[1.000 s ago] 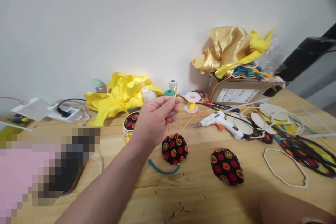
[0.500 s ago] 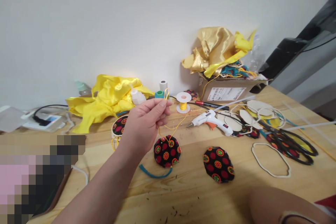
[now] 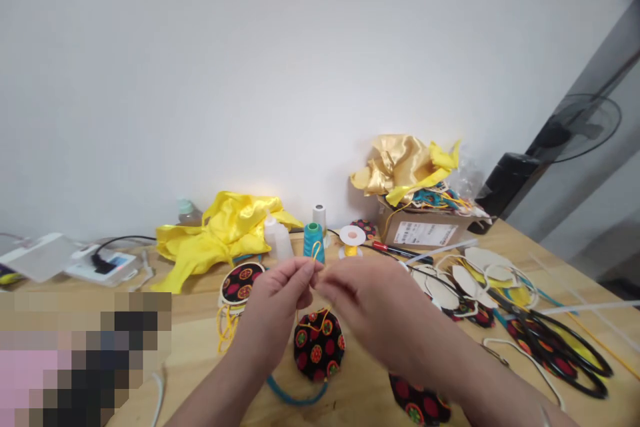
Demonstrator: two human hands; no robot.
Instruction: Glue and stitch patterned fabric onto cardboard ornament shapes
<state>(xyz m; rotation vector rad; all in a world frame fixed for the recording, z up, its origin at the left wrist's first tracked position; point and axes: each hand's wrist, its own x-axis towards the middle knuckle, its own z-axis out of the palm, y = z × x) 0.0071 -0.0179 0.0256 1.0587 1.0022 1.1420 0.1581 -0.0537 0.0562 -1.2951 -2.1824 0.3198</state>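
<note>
Pinching the yellow cord (image 3: 317, 244) between thumb and fingers, your left hand (image 3: 281, 297) keeps its grip closed just in front of the teal thread cone (image 3: 313, 240); a small loop stands above the fingertips, overlapping the cone from this angle. Half a second ago that hand was alone at the cord, and your right forearm (image 3: 450, 360) lay low, well to the near right of the cone. Now your right hand (image 3: 367, 300) has come up in front of the cone, its fingertips right beside the left ones. It is blurred, so you cannot tell whether its grip has closed on the cord.

The black patterned disc (image 3: 319, 347) lies on the tabletop (image 3: 193, 340) in front of the cone, below your hands, with cord at its far edge and a blue strip (image 3: 295, 400) curving from its near edge. A second patterned disc (image 3: 417, 400), nearer and to the right of the cone, was in full sight before and is now partly covered. Your view has tilted up, showing more of the cone's side.
</note>
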